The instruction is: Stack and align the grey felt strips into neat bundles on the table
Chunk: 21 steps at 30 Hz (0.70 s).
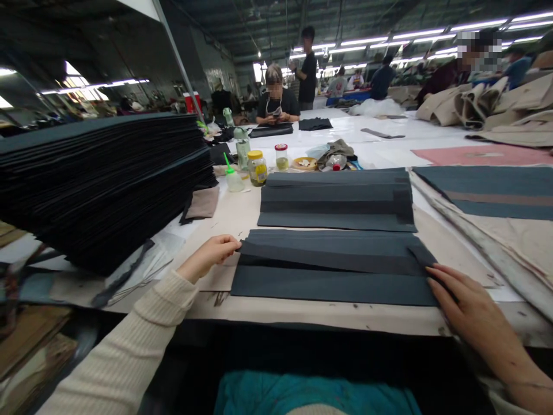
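A dark fabric strip [319, 259] runs lengthwise over a blue-grey fabric panel [328, 285] at the table's front edge. My left hand [211, 255] pinches the strip's left end between thumb and fingertips, just past the panel's left side. At the other end, my right hand [469, 300] has its fingertips closed on the strip's turned right corner, and its fingers rest against the panel's right edge. Directly behind lies a second blue-grey panel [337, 199] with a similar dark strip across it.
A tall stack of dark fabric panels [103, 184] stands at left. Behind the panels are a green-nozzled bottle [234, 180], a yellow-lidded jar [258, 170] and a red-lidded jar [281, 158]. More fabric [496, 193] lies at right. A co-worker [276, 101] sits across the table.
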{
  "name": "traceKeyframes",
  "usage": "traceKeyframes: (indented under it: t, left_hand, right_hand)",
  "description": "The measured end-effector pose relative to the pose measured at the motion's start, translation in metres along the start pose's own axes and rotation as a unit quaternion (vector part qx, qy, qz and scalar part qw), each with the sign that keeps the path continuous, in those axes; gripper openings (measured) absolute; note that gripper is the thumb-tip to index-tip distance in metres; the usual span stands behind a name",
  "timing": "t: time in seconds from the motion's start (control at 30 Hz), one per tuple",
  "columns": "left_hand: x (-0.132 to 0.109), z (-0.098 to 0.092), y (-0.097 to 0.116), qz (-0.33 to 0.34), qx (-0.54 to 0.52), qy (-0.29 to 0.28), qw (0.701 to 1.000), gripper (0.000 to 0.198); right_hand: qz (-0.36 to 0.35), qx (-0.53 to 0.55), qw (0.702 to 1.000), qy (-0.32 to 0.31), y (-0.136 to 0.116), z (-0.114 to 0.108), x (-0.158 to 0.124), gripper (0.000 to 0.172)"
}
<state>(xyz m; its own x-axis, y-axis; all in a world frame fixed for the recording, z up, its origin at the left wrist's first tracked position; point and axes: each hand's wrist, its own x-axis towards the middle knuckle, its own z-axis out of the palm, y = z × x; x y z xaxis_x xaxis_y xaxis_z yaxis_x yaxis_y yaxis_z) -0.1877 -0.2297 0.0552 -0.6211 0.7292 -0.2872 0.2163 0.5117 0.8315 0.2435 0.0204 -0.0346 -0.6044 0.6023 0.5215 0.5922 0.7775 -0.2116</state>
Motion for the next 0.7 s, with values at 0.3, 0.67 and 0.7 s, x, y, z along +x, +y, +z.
traceKeyframes:
  t: [0.3,0.67,0.7]
  left_hand:
    - [-0.005,0.010,-0.025,0.079,0.072,0.024,0.994,0.032]
    - [-0.004,-0.003,-0.015,0.141,0.291,0.116,0.939,0.024]
    - [-0.003,0.000,-0.009,0.158,0.292,0.123,0.935,0.026]
  right_hand:
    - [0.007,-0.006,1.000,0.007,0.000,0.002,-0.001,0.039]
    - [0.084,-0.022,0.996,-0.031,-0.008,-0.016,0.007,0.047]
    - [0.091,-0.029,0.995,-0.038,-0.007,-0.017,0.009,0.050]
